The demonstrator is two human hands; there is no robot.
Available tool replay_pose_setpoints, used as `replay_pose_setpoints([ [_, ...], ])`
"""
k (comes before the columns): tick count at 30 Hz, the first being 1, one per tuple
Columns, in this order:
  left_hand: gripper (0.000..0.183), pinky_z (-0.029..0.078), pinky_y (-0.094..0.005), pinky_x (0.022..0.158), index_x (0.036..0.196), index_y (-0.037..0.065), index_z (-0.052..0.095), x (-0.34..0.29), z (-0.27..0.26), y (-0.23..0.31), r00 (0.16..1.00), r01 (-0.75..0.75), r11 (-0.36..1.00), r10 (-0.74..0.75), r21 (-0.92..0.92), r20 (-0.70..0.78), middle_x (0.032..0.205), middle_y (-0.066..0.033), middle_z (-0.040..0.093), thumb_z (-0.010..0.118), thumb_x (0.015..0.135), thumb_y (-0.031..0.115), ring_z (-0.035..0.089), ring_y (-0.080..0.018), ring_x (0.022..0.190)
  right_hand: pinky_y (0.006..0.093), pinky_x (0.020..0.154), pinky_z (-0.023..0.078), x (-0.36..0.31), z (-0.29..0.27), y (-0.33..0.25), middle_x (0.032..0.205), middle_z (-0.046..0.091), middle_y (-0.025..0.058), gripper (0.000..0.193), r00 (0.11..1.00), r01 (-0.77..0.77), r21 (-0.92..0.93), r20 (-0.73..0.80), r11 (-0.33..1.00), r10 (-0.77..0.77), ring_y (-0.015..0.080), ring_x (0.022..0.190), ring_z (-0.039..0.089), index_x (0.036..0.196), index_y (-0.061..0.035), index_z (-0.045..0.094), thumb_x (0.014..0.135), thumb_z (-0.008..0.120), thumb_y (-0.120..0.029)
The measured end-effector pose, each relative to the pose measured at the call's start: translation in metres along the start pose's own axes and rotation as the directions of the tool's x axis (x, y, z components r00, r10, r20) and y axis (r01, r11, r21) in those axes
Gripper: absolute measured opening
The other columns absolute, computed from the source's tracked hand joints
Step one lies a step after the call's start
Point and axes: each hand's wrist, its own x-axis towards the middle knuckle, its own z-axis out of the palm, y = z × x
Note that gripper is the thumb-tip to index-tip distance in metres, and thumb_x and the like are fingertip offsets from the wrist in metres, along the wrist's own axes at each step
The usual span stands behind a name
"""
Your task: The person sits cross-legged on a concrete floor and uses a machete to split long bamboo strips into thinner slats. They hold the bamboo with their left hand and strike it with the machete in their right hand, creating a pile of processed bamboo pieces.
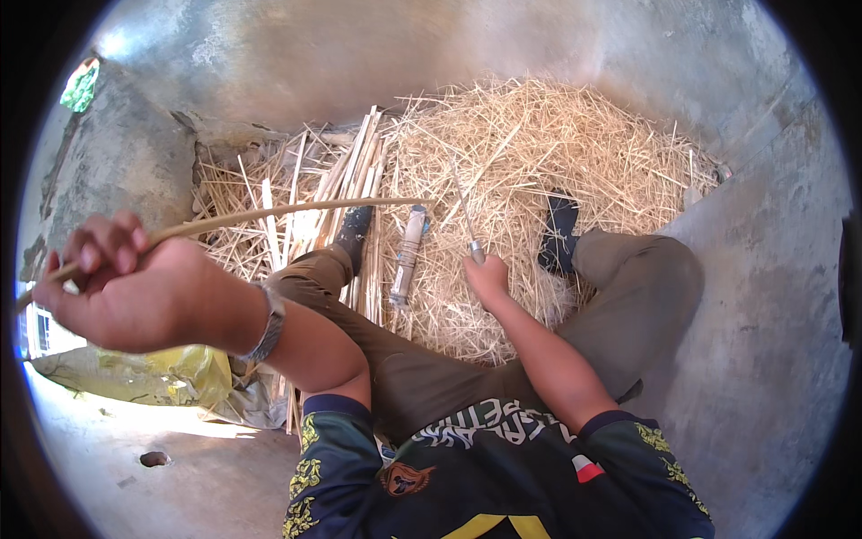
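Observation:
At the left, my left hand [148, 292] is raised, its fingers curled around a long, thin bamboo strip [301, 207]. The strip bows slightly and runs rightward over my left leg toward the straw. Between my legs, my right hand [488, 280] is closed on the handle of a knife [477, 251], whose narrow blade points away from me over the straw. The strip's tip ends a little left of the blade, apart from it as far as I can tell. A short, worn wooden piece [409, 256] lies between the strip and my right hand.
A heap of straw-like shavings [557, 135] fills the floor against the far wall. Split bamboo strips [359, 171] lie bundled beside my left foot. A yellow sack [193, 373] lies at left, near a hole [154, 459] in the concrete. Concrete walls [772, 242] close in at right.

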Motion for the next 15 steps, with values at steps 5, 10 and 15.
replay_pose_setpoints([
  [5, 0.025, 0.026, -0.0276, 0.048, 0.087, 0.005, 0.050, 0.030, -0.030, 0.019, 0.997, -0.061, 0.998, 0.061, -0.005, 0.050, 0.068, -0.0022, 0.043, 0.059, 0.098, 0.025, 0.032, -0.0110, 0.051, 0.0361, 0.045, 0.044, -0.012, -0.002, -0.006, 0.062, 0.058, 0.0068, 0.028, 0.978, -0.085, 0.093, 0.199, 0.992, 0.065, 0.0166, 0.049, 0.056, 0.079, 0.0018, 0.060, 0.085, 0.070, -0.024],
  [10, 0.022, 0.027, -0.0283, 0.049, 0.087, 0.003, 0.050, 0.035, -0.037, 0.019, 0.993, -0.106, 0.993, 0.102, 0.058, 0.060, 0.069, -0.0041, 0.043, 0.060, 0.097, 0.021, 0.033, -0.0123, 0.052, 0.0372, 0.050, 0.047, -0.006, -0.005, -0.004, 0.065, 0.058, 0.0106, 0.032, 0.892, -0.407, 0.080, 0.250, 0.910, 0.377, 0.0186, 0.052, 0.058, 0.084, 0.0034, 0.063, 0.089, 0.067, -0.028],
  [15, 0.018, 0.027, -0.0286, 0.049, 0.086, 0.003, 0.052, 0.052, -0.056, 0.012, 0.994, 0.001, 0.999, 0.003, -0.036, 0.105, 0.069, -0.0045, 0.044, 0.060, 0.095, 0.017, 0.034, -0.0120, 0.051, 0.0376, 0.044, 0.047, -0.017, -0.029, -0.037, 0.069, 0.063, 0.0145, 0.032, 0.979, -0.184, -0.015, -0.087, 0.983, 0.182, 0.0210, 0.047, 0.058, 0.075, 0.0048, 0.060, 0.088, 0.066, -0.024],
])
